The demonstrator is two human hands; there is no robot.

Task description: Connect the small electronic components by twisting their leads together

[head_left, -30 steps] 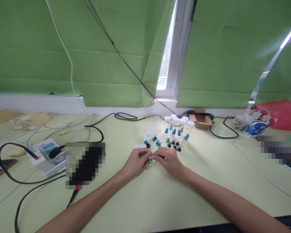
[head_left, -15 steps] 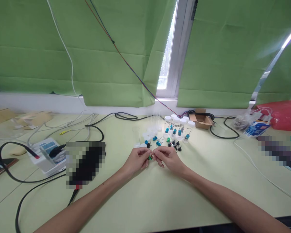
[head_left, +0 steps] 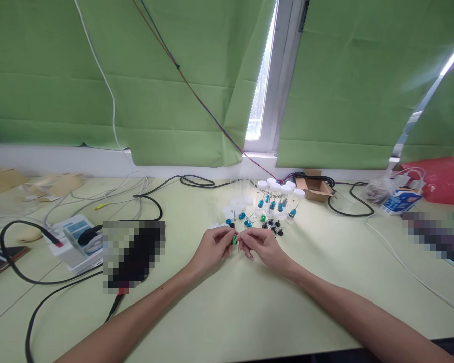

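My left hand [head_left: 213,247] pinches a small shiny green piece [head_left: 234,240] between thumb and fingers, with a thin dark pin standing up beside it. Close against it, my right hand [head_left: 261,243] has its thumb and fingertips pressed together; what they hold is hidden. Just beyond the hands lie loose blue pieces with thin metal pins [head_left: 247,222], another green piece [head_left: 263,218] and several small black parts [head_left: 277,227]. Behind these, clear tubes with white caps [head_left: 275,194] stand upright, with blue pinned pieces inside.
Clear open tubes [head_left: 245,189] and white caps [head_left: 232,209] stand behind my left hand. An open cardboard box [head_left: 315,187] sits by the wall. On the left are a white power strip [head_left: 75,247], black cables [head_left: 26,282] and a pixelated dark object [head_left: 134,254].
Both hands stay almost in place, fingertips together. The green piece has shifted and turned slightly in the fingers.
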